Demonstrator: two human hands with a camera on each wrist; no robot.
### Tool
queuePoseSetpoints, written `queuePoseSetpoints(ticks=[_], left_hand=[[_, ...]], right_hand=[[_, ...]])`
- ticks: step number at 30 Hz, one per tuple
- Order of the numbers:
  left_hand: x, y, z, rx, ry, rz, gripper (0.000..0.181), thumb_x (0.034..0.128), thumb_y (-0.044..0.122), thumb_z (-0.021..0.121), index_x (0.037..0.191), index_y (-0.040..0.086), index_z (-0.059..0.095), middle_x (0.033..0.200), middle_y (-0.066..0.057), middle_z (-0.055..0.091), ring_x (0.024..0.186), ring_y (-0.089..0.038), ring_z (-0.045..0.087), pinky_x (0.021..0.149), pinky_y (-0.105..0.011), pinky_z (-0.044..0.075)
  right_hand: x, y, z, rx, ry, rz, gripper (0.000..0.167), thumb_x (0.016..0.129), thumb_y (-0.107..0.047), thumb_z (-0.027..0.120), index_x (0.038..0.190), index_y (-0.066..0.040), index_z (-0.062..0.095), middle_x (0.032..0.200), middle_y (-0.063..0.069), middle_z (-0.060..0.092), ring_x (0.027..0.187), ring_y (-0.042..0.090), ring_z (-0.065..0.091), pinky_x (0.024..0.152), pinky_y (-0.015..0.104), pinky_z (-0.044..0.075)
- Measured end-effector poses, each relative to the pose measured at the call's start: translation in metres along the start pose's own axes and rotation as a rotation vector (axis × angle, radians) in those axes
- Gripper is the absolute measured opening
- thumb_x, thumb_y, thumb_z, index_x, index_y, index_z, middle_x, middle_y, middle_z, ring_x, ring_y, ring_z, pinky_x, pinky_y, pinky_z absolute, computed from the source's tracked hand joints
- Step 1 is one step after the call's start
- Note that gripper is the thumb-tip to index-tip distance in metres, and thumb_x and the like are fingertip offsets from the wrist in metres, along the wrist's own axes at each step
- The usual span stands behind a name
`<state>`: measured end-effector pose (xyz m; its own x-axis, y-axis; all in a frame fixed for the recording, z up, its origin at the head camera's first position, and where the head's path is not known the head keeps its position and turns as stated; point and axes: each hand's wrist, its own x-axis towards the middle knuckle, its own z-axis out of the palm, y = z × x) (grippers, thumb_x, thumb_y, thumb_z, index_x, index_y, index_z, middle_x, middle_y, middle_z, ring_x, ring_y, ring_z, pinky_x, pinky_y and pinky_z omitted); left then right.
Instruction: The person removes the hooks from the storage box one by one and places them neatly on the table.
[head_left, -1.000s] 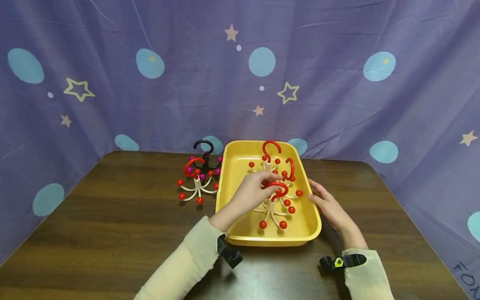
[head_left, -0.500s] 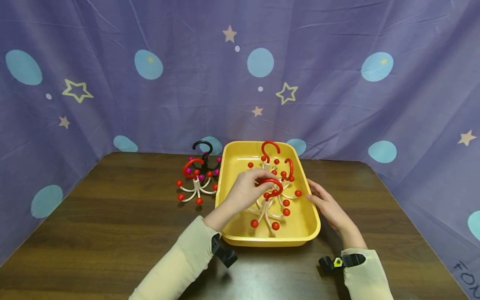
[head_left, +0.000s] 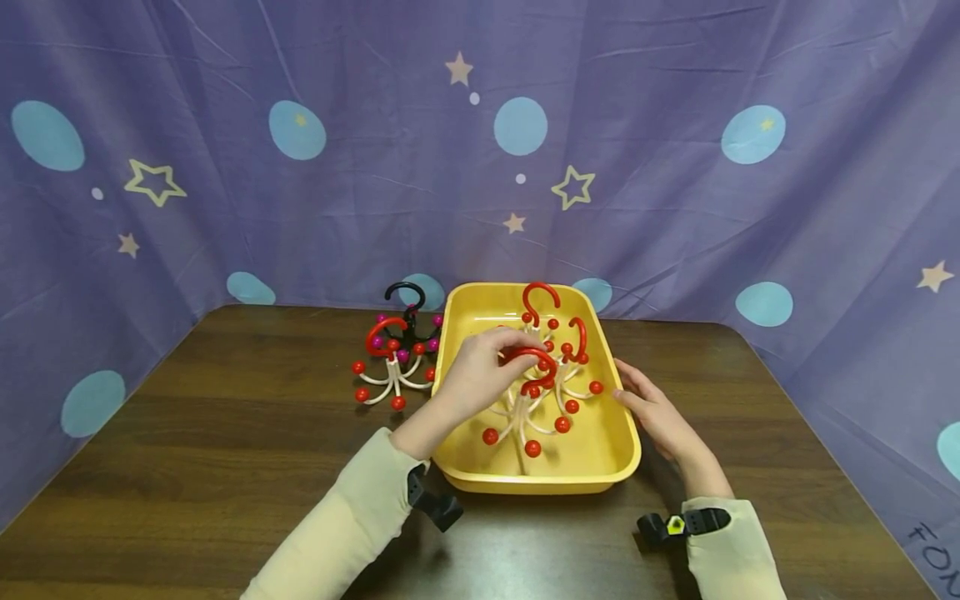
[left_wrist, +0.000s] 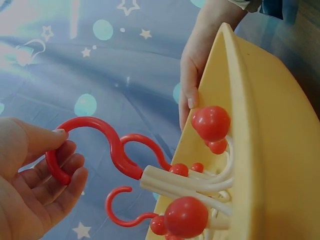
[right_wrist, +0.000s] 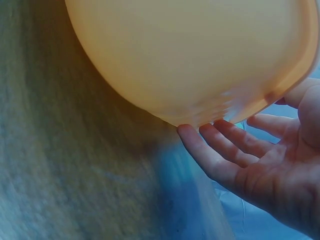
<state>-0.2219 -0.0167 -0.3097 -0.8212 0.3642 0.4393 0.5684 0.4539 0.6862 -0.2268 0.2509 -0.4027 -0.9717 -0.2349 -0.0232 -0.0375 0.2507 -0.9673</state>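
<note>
My left hand (head_left: 476,371) pinches the red hook of a white multi-arm hanger with red ball tips (head_left: 522,407). In the left wrist view, the thumb and curled fingers hold the hook's curved end (left_wrist: 60,160). This hanger is upright in the yellow tray (head_left: 480,304); whether its arms touch the bottom I cannot tell. Two similar hangers stand behind it, one farther back (head_left: 543,287) and one to the right (head_left: 582,333). My right hand (head_left: 667,421) rests against the tray's right side. In the right wrist view, its extended fingers (right_wrist: 215,160) touch the outer wall.
Left of the tray, on the brown wooden table (head_left: 225,433), stand another white hanger with red balls (head_left: 393,375) and a black one with magenta balls (head_left: 408,289). A purple curtain (head_left: 360,208) with stars and blue dots closes off the back and sides.
My left hand has shifted left and slightly back inside the tray, carrying the hanger with it; the hanger's arms have turned a little. The right hand and tray stay almost still.
</note>
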Motion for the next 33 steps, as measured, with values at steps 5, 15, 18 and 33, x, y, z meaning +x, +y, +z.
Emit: queuePoseSetpoints(ticks=[5, 15, 18, 33], left_hand=[[-0.001, 0.004, -0.008, -0.019, 0.017, 0.013, 0.016, 0.0845, 0.015, 0.064, 0.1, 0.014, 0.069, 0.099, 0.001, 0.067, 0.083, -0.008, 0.06, 0.071, -0.021, 0.049], [-0.006, 0.007, -0.025, -0.041, 0.072, 0.079, 0.014, 0.0844, 0.015, 0.064, 0.097, 0.014, 0.07, 0.094, 0.002, 0.066, 0.075, -0.007, 0.056, 0.065, -0.026, 0.049], [-0.009, 0.007, -0.032, -0.035, 0.084, 0.077, 0.015, 0.0841, 0.014, 0.065, 0.098, 0.013, 0.07, 0.092, 0.001, 0.067, 0.072, -0.006, 0.056, 0.064, -0.026, 0.049], [-0.029, 0.002, -0.07, -0.008, 0.176, 0.002, 0.016, 0.082, 0.019, 0.067, 0.097, 0.016, 0.071, 0.077, 0.003, 0.059, 0.058, -0.011, 0.051, 0.051, -0.021, 0.041]], right_hand=[[0.0, 0.0, 0.001, 0.0, -0.001, -0.001, 0.056, 0.096, -0.015, 0.041, 0.145, -0.005, 0.015, 0.137, 0.028, 0.031, 0.111, 0.036, 0.048, 0.082, 0.038, 0.049], [-0.001, -0.002, -0.001, -0.008, -0.009, 0.004, 0.057, 0.096, -0.015, 0.041, 0.145, -0.006, 0.014, 0.138, 0.029, 0.029, 0.114, 0.039, 0.046, 0.084, 0.041, 0.049], [-0.002, -0.003, 0.0, -0.004, -0.012, 0.003, 0.057, 0.096, -0.015, 0.041, 0.145, -0.006, 0.014, 0.139, 0.029, 0.028, 0.115, 0.041, 0.044, 0.084, 0.042, 0.048], [0.0, -0.001, 0.0, 0.008, -0.004, 0.005, 0.057, 0.096, -0.015, 0.04, 0.145, -0.005, 0.014, 0.139, 0.029, 0.028, 0.115, 0.039, 0.045, 0.085, 0.04, 0.048]])
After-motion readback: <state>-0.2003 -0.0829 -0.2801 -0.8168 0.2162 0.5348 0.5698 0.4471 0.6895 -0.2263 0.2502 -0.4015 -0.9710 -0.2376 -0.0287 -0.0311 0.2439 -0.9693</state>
